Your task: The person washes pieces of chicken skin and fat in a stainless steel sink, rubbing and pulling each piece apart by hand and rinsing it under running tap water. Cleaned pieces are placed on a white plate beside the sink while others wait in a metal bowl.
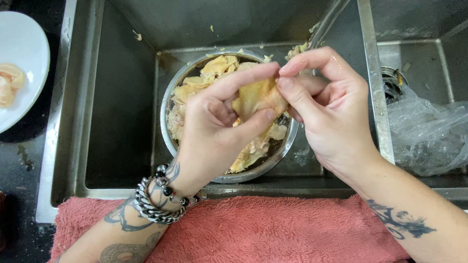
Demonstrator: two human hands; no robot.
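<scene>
Both our left hand (214,122) and right hand (324,104) pinch 1 yellow fruit piece (257,97) above the steel bowl (285,146) in the sink (122,97); red towel (273,229) near.

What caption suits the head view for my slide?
Left hand and right hand pinch a yellow fruit piece above a steel bowl of peelings in a sink.

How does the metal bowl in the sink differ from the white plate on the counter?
The metal bowl is deep, shiny steel and heaped with pale yellow peels; the white plate is shallow and holds only a few peeled pieces. The bowl sits down in the sink; the plate rests on the dark counter, partly out of view. Both are round.
</scene>
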